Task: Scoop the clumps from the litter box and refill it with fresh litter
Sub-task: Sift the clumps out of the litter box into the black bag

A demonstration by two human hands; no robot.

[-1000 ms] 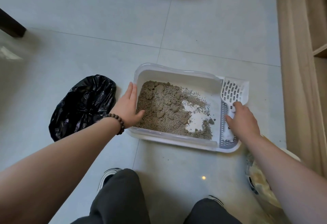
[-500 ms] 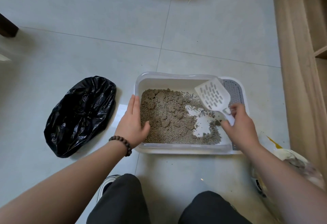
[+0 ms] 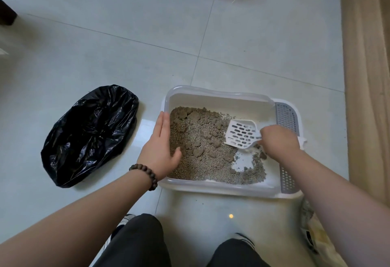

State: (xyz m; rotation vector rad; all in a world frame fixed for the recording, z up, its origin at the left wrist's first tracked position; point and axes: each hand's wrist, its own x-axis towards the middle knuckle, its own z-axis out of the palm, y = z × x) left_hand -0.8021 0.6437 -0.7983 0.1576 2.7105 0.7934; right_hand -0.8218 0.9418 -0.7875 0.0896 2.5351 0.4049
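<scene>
Seen from above on a pale tiled floor (image 3: 126, 40): white litter box (image 3: 213, 94) at centre frame, with a grey perforated panel (image 3: 287, 119) along its 3 o'clock side. Inside, grey-brown litter (image 3: 202, 159) heaped toward 9 o'clock, darker clumps (image 3: 196, 116) scattered through it, bare white bottom showing toward 4 o'clock. Left hand (image 3: 161, 150) laid along the box's 9 o'clock rim, fingers straight and together, thumb down against the litter, a dark beaded bracelet (image 3: 145, 175) at the wrist. Right hand (image 3: 278, 142) curled round the handle of a white slotted scoop (image 3: 240, 133), blade tilted low over the litter at the pile's 3 o'clock edge and pointing toward 9 o'clock. Crumpled black trash bag (image 3: 88, 135) on the floor at 9 o'clock of the box, just apart from it. Dark trouser legs (image 3: 137, 243) and shoes at 6 o'clock. Wooden furniture (image 3: 367, 76) along the 3 o'clock edge; a pale bag (image 3: 318, 239) partly visible at 5 o'clock.
</scene>
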